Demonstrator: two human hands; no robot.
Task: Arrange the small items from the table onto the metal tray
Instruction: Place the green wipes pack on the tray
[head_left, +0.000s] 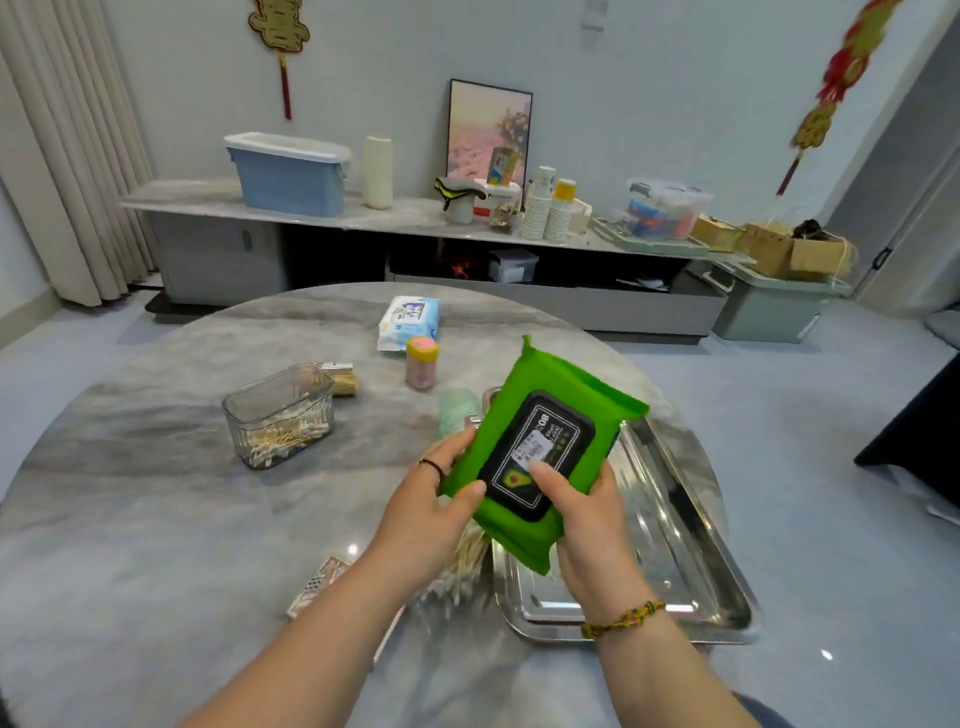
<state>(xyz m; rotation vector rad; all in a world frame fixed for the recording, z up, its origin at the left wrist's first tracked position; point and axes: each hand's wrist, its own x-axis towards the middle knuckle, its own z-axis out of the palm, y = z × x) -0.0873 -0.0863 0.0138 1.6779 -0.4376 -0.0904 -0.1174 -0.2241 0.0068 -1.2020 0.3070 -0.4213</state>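
Observation:
A green wet-wipe pack (550, 400) with a black lid is held tilted above the left part of the metal tray (691, 540). My left hand (431, 509) grips its near-left edge and my right hand (582, 514) grips its near end, thumb on the lid. On the round marble table lie a white-and-blue tissue pack (410, 321), a small pink jar with a yellow lid (422, 362), a clear box of cotton swabs (280, 413), a toothpick bundle (340, 378) and a pale green item (457, 410). Loose cotton swabs (467, 566) lie partly hidden under my left wrist.
A patterned flat packet (317, 584) lies near the table's front, left of my left forearm. Behind the table runs a low cabinet (218, 249) carrying a blue bin, paper cups, boxes and a framed picture. A dark seat (914, 447) stands at the right.

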